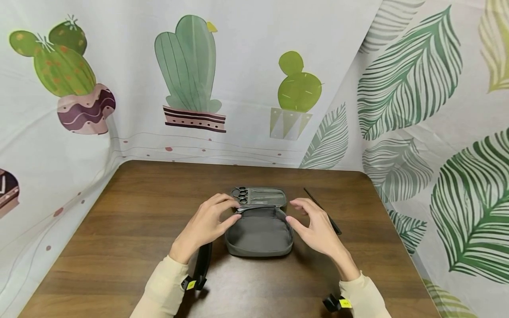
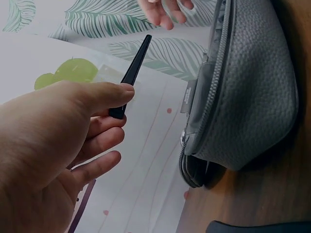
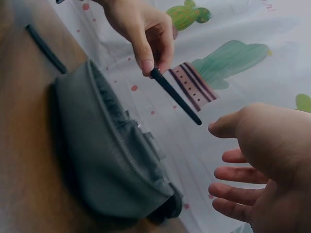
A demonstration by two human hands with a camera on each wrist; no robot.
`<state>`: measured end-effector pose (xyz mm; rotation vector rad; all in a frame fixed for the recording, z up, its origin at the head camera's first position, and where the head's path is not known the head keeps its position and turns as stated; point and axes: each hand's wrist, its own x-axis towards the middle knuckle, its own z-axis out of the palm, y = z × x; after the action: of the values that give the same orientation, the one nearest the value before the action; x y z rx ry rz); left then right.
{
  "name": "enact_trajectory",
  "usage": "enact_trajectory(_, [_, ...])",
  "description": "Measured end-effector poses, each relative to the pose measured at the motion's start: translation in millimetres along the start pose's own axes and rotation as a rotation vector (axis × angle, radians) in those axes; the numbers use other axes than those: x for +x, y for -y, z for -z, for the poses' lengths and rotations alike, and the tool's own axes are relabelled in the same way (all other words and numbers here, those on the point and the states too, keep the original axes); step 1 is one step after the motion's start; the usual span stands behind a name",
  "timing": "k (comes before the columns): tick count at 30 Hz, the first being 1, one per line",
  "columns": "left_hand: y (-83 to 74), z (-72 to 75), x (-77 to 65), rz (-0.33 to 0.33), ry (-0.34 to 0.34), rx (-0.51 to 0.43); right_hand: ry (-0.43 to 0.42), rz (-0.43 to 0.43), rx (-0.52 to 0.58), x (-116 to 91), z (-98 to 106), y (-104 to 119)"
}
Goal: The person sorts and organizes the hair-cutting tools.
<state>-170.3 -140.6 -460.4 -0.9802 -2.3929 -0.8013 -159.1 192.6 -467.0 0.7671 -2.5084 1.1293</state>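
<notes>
My left hand [image 1: 208,221] pinches a slim, tapered black hair clip [image 2: 137,70] by its wide end, between thumb and forefinger. The narrow end points right, over the grey zip case [image 1: 260,238]. That case lies unzipped, its deep pebbled half toward me and its lid folded back. Several scissors [image 1: 241,194] sit in the lid's sleeves at the left. Across the case's right side hovers my right hand [image 1: 318,227], fingers loosely spread with nothing in them. In the right wrist view its thumb is close to the clip's tip [image 3: 197,120], with a gap between.
A thin black stick-like item [image 1: 322,210] lies slantwise on the brown wooden table [image 1: 159,185], right of the case. Left of the case is a long, curved black item [image 1: 203,260], partly under my left forearm. Patterned cloth [image 1: 246,88] hangs behind the table.
</notes>
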Motion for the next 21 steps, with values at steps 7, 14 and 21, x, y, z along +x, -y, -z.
enact_trajectory(7, [1.7,-4.2,-2.7,0.047,0.052,0.01,0.03,-0.059,-0.026,-14,-7,-10])
enact_trajectory(14, [4.1,-10.5,-4.1,0.074,0.097,0.01,0.041,-0.096,-0.043,-24,-19,-17])
enact_trajectory(21, [5.7,-15.0,-3.2,0.085,0.133,0.001,0.045,-0.133,-0.038,-28,-29,-22])
